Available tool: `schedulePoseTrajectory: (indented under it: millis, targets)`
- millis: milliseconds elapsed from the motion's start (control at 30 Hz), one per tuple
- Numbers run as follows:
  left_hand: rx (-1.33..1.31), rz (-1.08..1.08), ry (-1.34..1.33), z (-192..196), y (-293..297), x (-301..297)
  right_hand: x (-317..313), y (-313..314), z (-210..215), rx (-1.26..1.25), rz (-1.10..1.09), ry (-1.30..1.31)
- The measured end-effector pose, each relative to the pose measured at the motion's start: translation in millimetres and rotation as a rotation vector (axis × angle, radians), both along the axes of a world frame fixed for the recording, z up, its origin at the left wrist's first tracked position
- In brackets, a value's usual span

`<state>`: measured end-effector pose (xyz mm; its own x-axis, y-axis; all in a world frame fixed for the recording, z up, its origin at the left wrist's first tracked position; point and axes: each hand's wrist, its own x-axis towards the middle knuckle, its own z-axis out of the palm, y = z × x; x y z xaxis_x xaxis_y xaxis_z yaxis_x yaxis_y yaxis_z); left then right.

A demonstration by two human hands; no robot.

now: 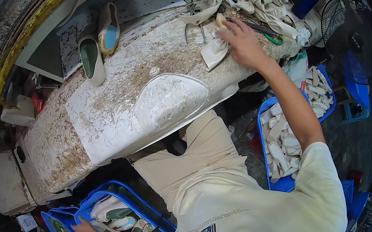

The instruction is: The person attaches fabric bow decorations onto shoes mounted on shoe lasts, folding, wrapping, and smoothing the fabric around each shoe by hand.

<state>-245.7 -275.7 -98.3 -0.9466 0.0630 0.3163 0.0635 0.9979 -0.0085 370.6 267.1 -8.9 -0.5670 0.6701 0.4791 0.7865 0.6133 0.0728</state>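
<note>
The right hand was laid, fingers spread, on a cream fabric piece at the far edge of the bench. The left hand was rested, fingers loosely apart, on shoe uppers in a blue crate.

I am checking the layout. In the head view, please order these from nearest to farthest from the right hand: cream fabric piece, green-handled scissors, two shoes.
1. cream fabric piece, under the right hand.
2. green-handled scissors, just beyond it.
3. two shoes, far left on the bench.
</note>
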Motion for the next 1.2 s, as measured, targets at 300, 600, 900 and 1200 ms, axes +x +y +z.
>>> schedulePoseTrajectory:
  millis: [300, 600, 900, 1200]
  targets:
    - [1.041, -1.37, -0.83, 90, 290, 280, -77, -79, 28, -1.208, 0.422, 1.207]
    - [0.967, -1.548, -0.738, 101, 337, 351, -118, -142, 6, -1.588, 0.288, 1.346]
    - [1.505, -1.521, -0.755, 103, 292, 334, -141, -158, 5, -2.045, -0.054, 0.97]
    - [1.4, -1.47, -1.011, 138, 346, 316, -139, -169, 47, -1.553, 0.502, 1.168]
